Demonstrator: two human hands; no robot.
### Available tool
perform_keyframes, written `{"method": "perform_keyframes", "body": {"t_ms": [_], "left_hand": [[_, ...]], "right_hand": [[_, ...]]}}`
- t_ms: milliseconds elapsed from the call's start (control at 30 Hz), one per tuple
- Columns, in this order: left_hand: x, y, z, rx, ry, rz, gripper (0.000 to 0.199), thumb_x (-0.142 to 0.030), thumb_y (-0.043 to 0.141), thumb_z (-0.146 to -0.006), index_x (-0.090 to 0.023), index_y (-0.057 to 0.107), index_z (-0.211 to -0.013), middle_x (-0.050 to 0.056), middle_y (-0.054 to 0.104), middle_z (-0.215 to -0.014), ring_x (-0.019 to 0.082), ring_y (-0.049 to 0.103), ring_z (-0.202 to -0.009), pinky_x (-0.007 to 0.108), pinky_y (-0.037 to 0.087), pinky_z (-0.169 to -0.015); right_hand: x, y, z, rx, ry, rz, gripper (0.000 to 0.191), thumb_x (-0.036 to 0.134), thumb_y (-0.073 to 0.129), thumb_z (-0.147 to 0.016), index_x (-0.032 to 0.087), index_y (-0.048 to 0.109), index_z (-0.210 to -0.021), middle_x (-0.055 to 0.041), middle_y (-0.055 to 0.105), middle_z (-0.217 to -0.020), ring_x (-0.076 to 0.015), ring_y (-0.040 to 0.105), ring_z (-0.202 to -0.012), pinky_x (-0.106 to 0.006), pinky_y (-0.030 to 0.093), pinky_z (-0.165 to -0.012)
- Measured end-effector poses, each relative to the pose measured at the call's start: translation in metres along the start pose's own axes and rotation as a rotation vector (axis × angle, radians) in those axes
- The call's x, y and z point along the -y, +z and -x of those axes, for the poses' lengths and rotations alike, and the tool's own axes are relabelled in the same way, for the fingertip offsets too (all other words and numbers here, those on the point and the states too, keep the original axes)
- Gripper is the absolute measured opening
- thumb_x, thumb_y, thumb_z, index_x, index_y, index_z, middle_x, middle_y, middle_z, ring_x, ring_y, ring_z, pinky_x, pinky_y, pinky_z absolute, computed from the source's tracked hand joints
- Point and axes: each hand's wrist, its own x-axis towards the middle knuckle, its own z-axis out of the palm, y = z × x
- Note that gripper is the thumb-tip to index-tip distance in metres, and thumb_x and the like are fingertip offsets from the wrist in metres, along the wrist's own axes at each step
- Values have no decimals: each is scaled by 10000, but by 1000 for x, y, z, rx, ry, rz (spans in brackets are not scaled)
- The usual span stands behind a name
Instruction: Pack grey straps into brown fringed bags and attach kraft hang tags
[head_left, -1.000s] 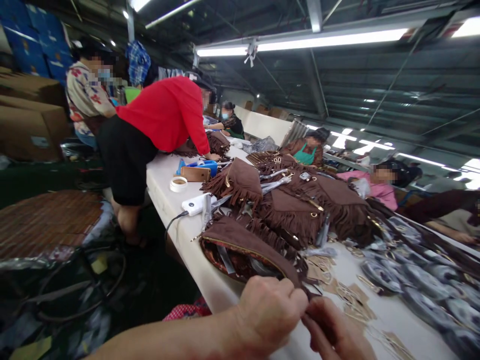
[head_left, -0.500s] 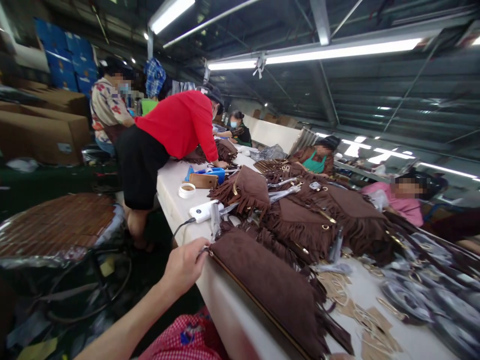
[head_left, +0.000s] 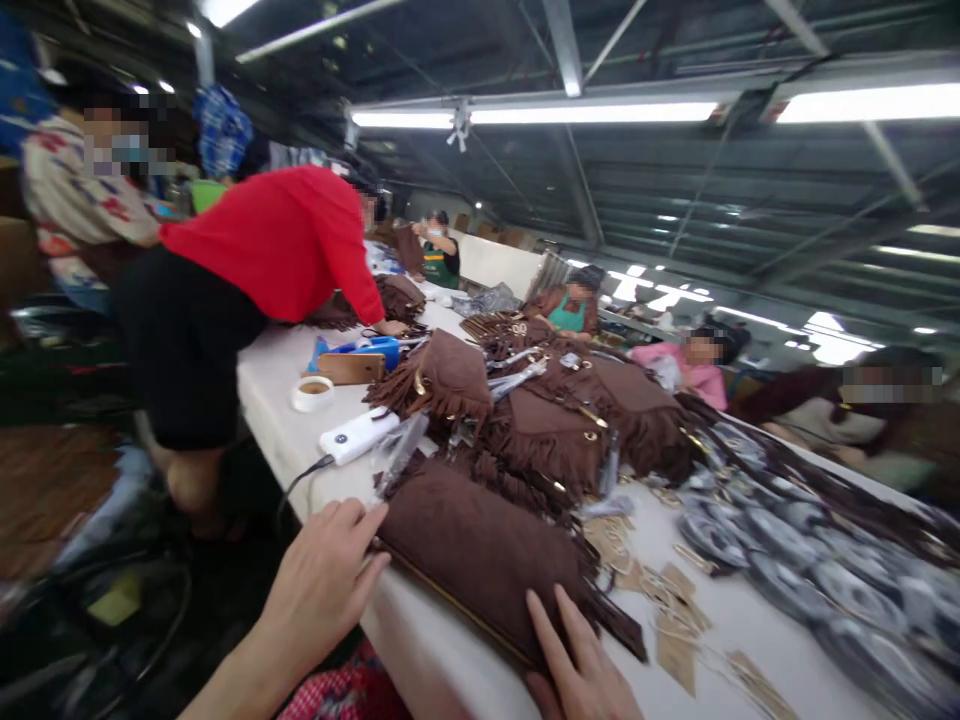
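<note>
A dark brown suede fringed bag (head_left: 480,545) with a zipper along its near edge lies at the front of the white table (head_left: 262,390). At its left end, my left hand (head_left: 330,565) grips the corner, fingers above and thumb lower down. My right hand (head_left: 581,655) is on the near right part, two fingers stretched over the suede and the thumb at the zipper edge. Just past the bag's left end are a crumpled clear plastic wrap (head_left: 401,450) and a white power bank (head_left: 358,437) with a black cable.
More fringed bags (head_left: 555,425) are heaped behind. Paper tags with string (head_left: 675,620) and plastic-wrapped coiled straps (head_left: 795,560) lie to the right. A tape roll (head_left: 312,393) and a phone (head_left: 351,368) lie at the left edge. A person in red (head_left: 277,240) leans over the table; others sit across.
My right hand has come into view onto the bag's near edge. The bag now lies more to the left in view, and my view has turned right. My left hand stays at its corner.
</note>
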Motion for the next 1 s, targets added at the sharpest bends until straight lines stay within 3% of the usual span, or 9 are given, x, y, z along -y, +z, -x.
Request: {"method": "perform_keyframes", "body": {"t_ms": [133,200,300,400,533,667,800,900,1000], "left_hand": [[-20,20,-22,-80,341,-31,466,-283,557,-856,-250,573,-1321,106,566,-1375,322,509,-1256,512,427,-1042],[-26,40,-41,-51,482,-46,478,-256,545,-856,-296,565,-1332,65,501,-1462,332,450,-1335,553,384,-1077],[-33,67,-63,46,551,-71,496,-155,462,-872,-339,573,-1319,27,535,-1430,317,507,-1303,560,429,-1030],[-39,79,-68,78,600,-56,497,-193,498,-858,-353,568,-1322,15,504,-1451,338,469,-1334,588,413,-1041],[-47,77,-63,118,614,-49,525,-306,583,-825,-300,552,-1350,55,455,-1477,363,414,-1369,629,354,-1081],[-49,76,-63,110,605,-17,531,-317,601,-821,-297,551,-1350,53,461,-1476,348,422,-1368,605,333,-1110],[-45,80,-62,80,614,1,551,-339,608,-828,-315,523,-1372,39,458,-1481,318,434,-1365,546,323,-1139],[-43,82,-61,51,633,-19,588,-366,614,-827,-320,486,-1398,29,455,-1480,324,459,-1346,552,364,-1112],[-44,81,-62,55,644,-56,592,-368,604,-831,-316,473,-1406,25,430,-1486,346,466,-1336,595,399,-1072]], "right_hand": [[11,-29,-36,181,145,26,658,25,437,-850,304,452,-1445,-101,451,-1493,-302,482,-1325,-439,484,-1027],[10,-52,-52,301,170,-20,655,35,489,-834,264,456,-1447,-118,450,-1493,-302,473,-1332,-433,454,-1058],[1,-82,-56,366,161,-136,565,100,544,-838,217,527,-1391,-114,508,-1451,-257,519,-1293,-364,422,-1078],[-29,-105,-43,331,291,-185,340,209,488,-909,241,675,-1191,-60,696,-1221,-206,644,-1110,-287,480,-957],[-94,-126,-29,286,512,-90,322,235,409,-933,202,727,-972,-68,761,-935,-219,689,-891,-292,489,-794],[-141,-118,-37,293,590,-49,253,216,466,-906,204,718,-910,-56,753,-903,-207,675,-864,-282,460,-767],[-157,-85,-54,303,650,-14,184,138,544,-879,182,702,-962,-91,714,-1053,-210,636,-1005,-325,441,-878],[-165,-63,-59,307,696,-37,95,227,612,-898,150,666,-883,-59,688,-985,-200,627,-961,-387,472,-880],[-177,-59,-56,263,732,-121,186,300,634,-900,147,629,-794,-18,664,-876,-176,626,-870,-385,491,-840]]}}
